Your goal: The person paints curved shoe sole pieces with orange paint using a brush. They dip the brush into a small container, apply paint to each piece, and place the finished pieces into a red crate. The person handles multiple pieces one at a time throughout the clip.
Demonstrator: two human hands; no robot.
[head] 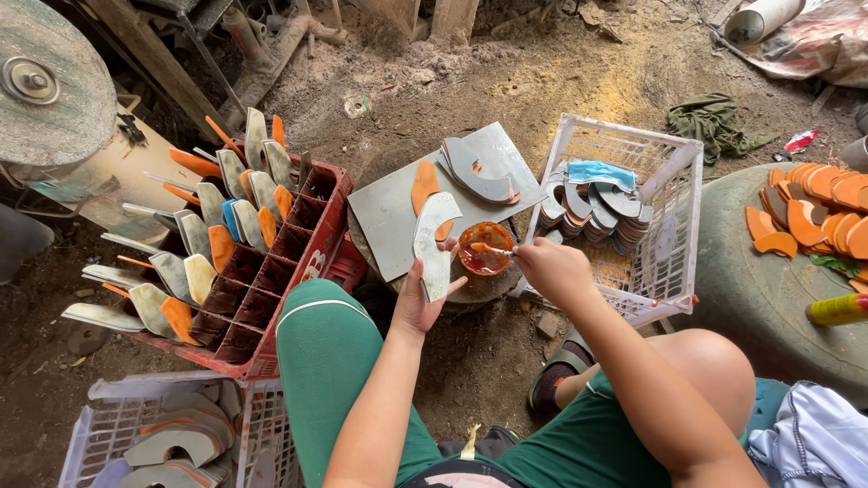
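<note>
A: Left hand (418, 303)?
B: Gripping the curved metal blade (434, 244), long axis running away from the body, just left of the paint bowl (485, 248).
A: Right hand (551, 269)?
B: Pinching the brush (493, 248), tip dipping in the bowl; nearer it.

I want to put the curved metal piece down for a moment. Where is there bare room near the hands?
The grey sheet is bare at its near left part, between the red crate and the orange paste bowl. Its far end holds stacked curved pieces. The white basket is crowded toward its middle; the crate's near cells stand empty.
</note>
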